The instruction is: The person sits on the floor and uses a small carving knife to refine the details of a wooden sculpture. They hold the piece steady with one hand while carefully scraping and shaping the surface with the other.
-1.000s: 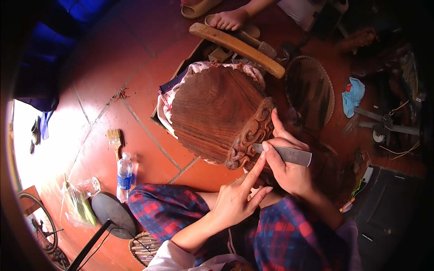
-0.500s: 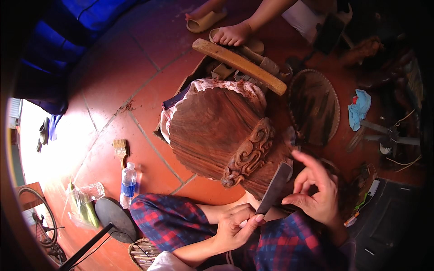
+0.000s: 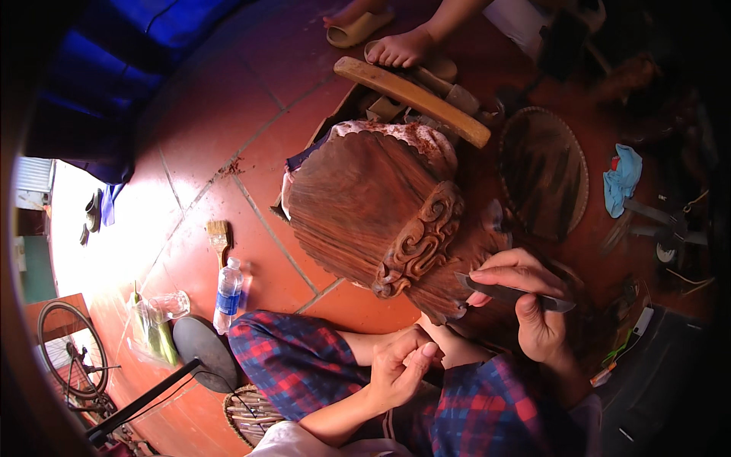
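Note:
A carved reddish-brown wooden piece [image 3: 343, 202] with a scalloped edge and a raised scroll band [image 3: 426, 236] lies before me, propped on a pinkish cloth [image 3: 426, 139]. Beside its near right end, my right hand [image 3: 537, 297] pinches a flat dark metal blade [image 3: 512, 295] between thumb and fingers. The blade lies roughly level, its left tip over the wood's near end. My left hand [image 3: 402, 365] is curled closed above my lap, by my bare foot; whatever its fingers may hold is hidden.
A wooden bar [image 3: 415, 100] lies beyond the carving, near another person's sandalled foot [image 3: 400, 52]. An oval wooden panel [image 3: 544, 174] rests at right, near a light-blue cloth [image 3: 623, 181]. At left are a paintbrush [image 3: 218, 238], a water bottle [image 3: 228, 295] and a round dark disc [image 3: 204, 353].
The blade has passed from my left hand to my right, turning from steeply slanted to nearly level. My left hand has curled closed. The whole view has shifted slightly.

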A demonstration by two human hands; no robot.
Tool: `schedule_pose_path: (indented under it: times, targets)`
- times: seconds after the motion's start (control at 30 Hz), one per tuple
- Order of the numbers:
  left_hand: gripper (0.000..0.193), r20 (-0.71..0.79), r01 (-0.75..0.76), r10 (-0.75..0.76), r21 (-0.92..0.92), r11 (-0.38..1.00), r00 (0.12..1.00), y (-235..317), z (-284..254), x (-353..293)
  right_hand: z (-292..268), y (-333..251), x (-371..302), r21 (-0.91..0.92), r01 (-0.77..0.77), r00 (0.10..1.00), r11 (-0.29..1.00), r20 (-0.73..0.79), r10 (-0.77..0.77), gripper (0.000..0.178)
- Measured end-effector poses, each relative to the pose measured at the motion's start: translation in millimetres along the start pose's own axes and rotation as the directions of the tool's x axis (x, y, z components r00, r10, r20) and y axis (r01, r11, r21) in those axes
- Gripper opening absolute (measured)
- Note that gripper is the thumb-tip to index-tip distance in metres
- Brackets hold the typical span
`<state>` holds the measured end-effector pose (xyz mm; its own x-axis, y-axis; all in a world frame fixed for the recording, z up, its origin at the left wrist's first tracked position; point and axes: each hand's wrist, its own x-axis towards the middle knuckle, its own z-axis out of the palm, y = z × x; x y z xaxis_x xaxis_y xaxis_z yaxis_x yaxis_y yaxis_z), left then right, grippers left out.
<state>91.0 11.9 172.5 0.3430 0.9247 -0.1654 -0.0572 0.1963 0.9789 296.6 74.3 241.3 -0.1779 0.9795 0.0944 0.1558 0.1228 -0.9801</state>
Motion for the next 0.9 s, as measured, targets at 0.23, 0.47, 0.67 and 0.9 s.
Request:
schedule_pose_path:
  times: [0.23, 0.47, 0.67, 0.9]
  targets:
    - [0.026, 0.083, 0.216, -0.202, -0.238, 0.947, 0.976, -7, 12, 11, -14, 10, -12, -0.05, -0.112, 0.97, 0.992, -0.225, 0.098, 0.009]
    - [0.026, 0.186, 0.147, -0.103, -0.243, 0.959, 0.977, -4, 22, 24, 4, 13, -12, -0.152, -0.009, 0.999, 0.988, -0.041, 0.003, 0.011]
    - [0.026, 0.148, 0.238, -0.209, -0.217, 0.947, 0.967, -12, 7, 14, -3, 12, -4, 0.086, -0.147, 0.987, 0.985, 0.074, 0.141, 0.01]
    - [0.003, -0.134, -0.226, 0.25, 0.171, 0.959, 0.959, -11, -1, 20, -111, 53, -27, 0.182, -0.21, 0.918, 0.961, -0.3, 0.258, 0.016]
